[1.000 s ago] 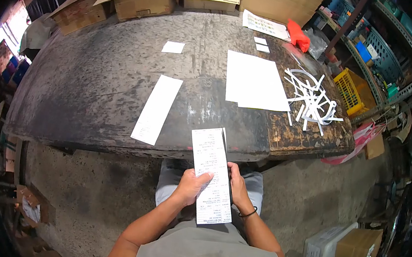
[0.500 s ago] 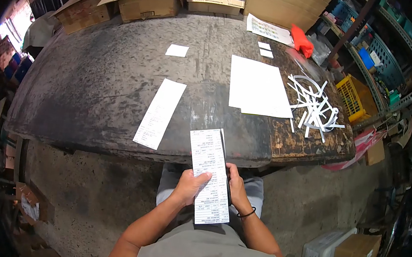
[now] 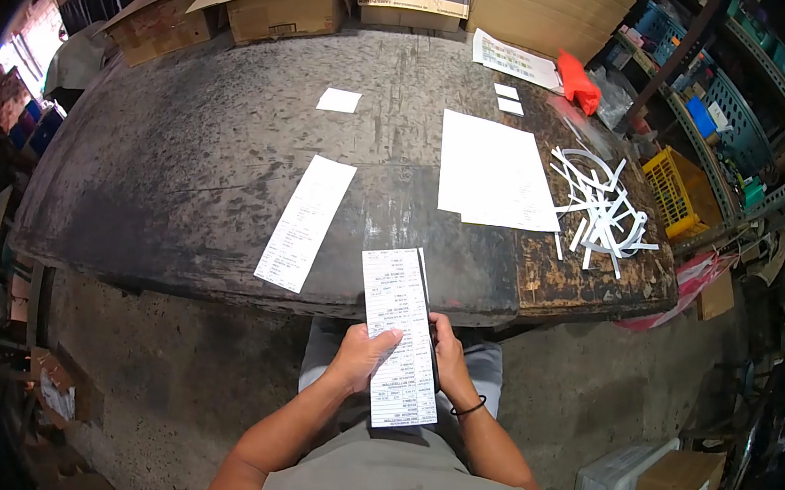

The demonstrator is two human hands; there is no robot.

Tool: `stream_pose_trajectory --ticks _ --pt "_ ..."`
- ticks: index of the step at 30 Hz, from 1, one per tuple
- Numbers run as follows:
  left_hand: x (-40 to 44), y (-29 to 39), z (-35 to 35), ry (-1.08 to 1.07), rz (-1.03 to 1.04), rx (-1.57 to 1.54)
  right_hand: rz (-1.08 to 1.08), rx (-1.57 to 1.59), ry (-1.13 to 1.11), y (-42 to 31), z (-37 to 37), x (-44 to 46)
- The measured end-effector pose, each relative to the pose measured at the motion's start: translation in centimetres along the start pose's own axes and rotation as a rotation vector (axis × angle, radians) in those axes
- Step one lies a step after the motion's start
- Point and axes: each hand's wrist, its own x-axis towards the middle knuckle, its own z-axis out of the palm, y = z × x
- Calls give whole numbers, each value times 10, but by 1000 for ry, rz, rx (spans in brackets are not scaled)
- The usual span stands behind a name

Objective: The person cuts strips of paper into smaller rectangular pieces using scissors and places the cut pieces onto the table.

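Left hand: The left hand (image 3: 365,353) is closed around the near-middle part of a long printed slip (image 3: 399,326), the thumb lying flat on its face. The fingers go underneath, out of sight.
Right hand: The right hand (image 3: 450,359) is curled at the slip's right edge, its thumb beside a narrow dark edge (image 3: 426,296) that shows along that side. Its fingers are mostly hidden, so how tightly it is closed, and on what, cannot be told.
Held slip: The paper is covered in rows of small dark print, too small to read. It lies lengthwise in front of the person's body, its far end over the near edge of the table (image 3: 184,149).
Wrist: A dark band (image 3: 468,407) circles the right wrist.
Table, left and middle: A second printed slip (image 3: 306,224) lies at a slant near the front edge, with a small white paper (image 3: 339,100) beyond it.
Table, right: Overlapping white sheets (image 3: 499,172) lie just beside a tangle of thin white paper strips (image 3: 603,213). Two small white cards (image 3: 509,99) sit beyond the sheets.
Far edge: Cardboard boxes (image 3: 284,17) stand at the back. To their right are a sheet with coloured print (image 3: 516,61), a red bag (image 3: 575,81) and crumpled clear plastic (image 3: 608,94).
Right side: A yellow basket (image 3: 672,189) stands by loaded metal shelves (image 3: 727,107).
Floor, lower right: A whitish box (image 3: 613,485) rests beside a brown carton (image 3: 674,488).
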Motion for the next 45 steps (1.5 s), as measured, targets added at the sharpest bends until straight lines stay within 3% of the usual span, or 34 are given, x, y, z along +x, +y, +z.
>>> stream_pose_trajectory --ticks 14,19,23,25,26,28,29,31,33,35,36,37,38,39,42,44,45 --pt "4 3 -4 21 -5 5 8 0 37 9 2 6" --pt "15 42 -19 90 86 177 130 -13 38 -19 -1 6" --pt "45 106 -28 14 269 639 172 69 34 -23 0 8" --pt "66 122 -34 219 524 1200 233 95 3 -19 1 9" --pt "67 121 -33 219 518 1202 234 177 5 -19 2 10" --pt "67 118 -23 571 1172 1462 217 275 11 -17 3 9" --pt "59 116 -14 563 1172 1464 220 277 18 -19 2 10" --pt "29 102 7 501 1386 1202 247 304 -10 -26 -1 9" --pt "-11 62 18 312 1008 961 298 349 -24 -32 -5 9" --pt "-19 11 1 186 579 968 341 391 -43 -34 -10 10" --pt "-5 -25 -15 180 484 839 370 464 -73 -34 -12 11" --pt "8 -49 -25 176 392 709 397 536 -105 -34 -13 11" --pt "9 -50 -22 183 434 886 418 561 -111 -35 -15 12" --pt "13 -47 -19 140 341 1001 397 552 -125 -34 -16 12" --pt "53 -76 -24 24 314 780 425 650 -149 -36 -21 14" --pt "54 -68 -6 -121 90 376 427 667 -182 -30 -26 16" --pt "52 -67 -2 -122 94 381 427 684 -213 -28 -29 18"
